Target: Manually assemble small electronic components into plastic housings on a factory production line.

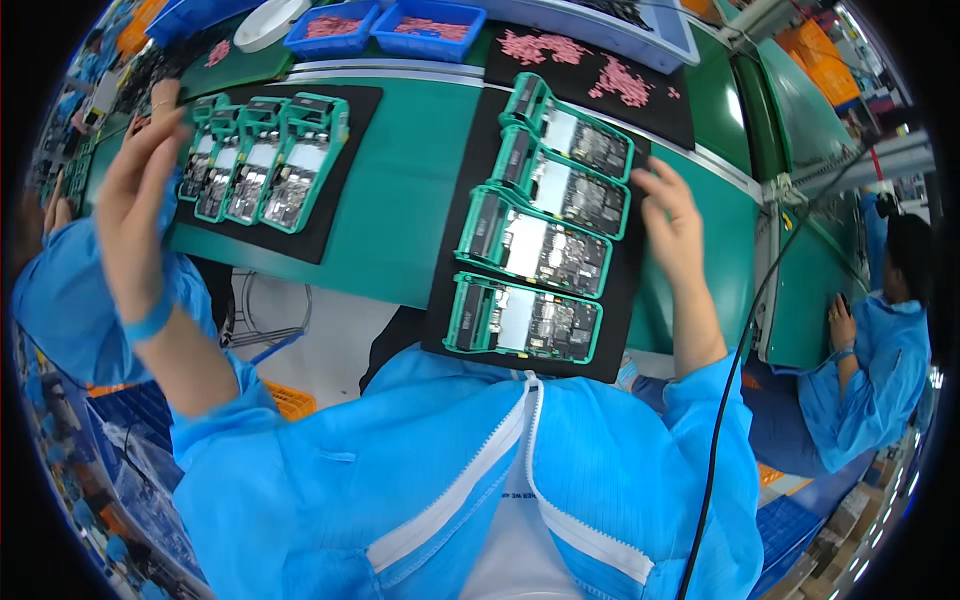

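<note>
Several green-framed electronic units with exposed circuit boards (550, 250) lie in a column on a black mat (440, 325) in front of me. My right hand (672, 215) is just right of the upper units, its fingers loosely bent and apart, with nothing visible in them. Far to the left, my left hand (135, 215) is raised, somewhat blurred, its fingers stretched out and no object seen in it. It is beside a second black mat (335, 170) bearing a row of similar green-framed units (295, 170).
Two blue trays of small pink pieces (335, 28) stand at the back, near a white round dish (270, 22). More pink pieces (625, 82) lie on a dark mat at the back right. A black cable (735, 370) hangs on the right. Co-workers in blue (875, 370) sit at both sides.
</note>
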Demonstrator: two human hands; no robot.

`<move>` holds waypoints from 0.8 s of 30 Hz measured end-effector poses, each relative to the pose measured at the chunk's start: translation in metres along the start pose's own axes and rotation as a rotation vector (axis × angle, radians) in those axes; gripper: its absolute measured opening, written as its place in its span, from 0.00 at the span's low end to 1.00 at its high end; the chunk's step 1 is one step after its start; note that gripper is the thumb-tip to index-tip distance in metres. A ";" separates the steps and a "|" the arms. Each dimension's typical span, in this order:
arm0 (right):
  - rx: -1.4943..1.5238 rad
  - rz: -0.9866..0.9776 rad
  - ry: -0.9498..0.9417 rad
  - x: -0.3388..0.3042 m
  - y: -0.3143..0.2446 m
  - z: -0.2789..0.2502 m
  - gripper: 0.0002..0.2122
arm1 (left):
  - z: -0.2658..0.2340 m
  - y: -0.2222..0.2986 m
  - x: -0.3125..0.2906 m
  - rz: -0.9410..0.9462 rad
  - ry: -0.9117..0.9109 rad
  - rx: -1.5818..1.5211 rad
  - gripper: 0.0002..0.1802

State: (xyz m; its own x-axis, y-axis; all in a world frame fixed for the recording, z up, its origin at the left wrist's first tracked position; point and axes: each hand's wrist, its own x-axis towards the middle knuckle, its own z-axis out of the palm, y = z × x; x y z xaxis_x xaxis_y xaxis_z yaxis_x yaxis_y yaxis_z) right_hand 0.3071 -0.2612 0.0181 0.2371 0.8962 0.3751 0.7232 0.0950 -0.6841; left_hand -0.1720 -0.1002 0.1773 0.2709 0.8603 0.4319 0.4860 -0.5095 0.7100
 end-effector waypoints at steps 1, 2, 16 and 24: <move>-0.052 0.058 0.122 0.003 0.021 -0.002 0.15 | 0.015 -0.040 0.018 -0.004 -0.019 -0.043 0.17; 0.005 0.306 0.115 0.012 0.027 -0.003 0.16 | 0.009 -0.072 0.027 0.045 -0.039 0.037 0.19; 0.515 0.507 0.369 0.029 0.029 0.007 0.12 | 0.018 -0.253 0.094 -0.495 0.021 0.725 0.58; 0.884 0.652 0.706 0.008 0.078 -0.012 0.12 | -0.031 -0.363 0.096 -0.393 -0.045 0.599 0.47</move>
State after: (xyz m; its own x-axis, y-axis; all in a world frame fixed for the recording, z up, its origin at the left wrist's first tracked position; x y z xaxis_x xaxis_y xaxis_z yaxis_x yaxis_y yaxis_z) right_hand 0.3731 -0.2518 -0.0255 0.8629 0.4913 -0.1188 -0.2576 0.2252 -0.9397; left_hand -0.3482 0.1664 -0.0217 0.0102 0.9846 0.1746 0.9238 -0.0761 0.3752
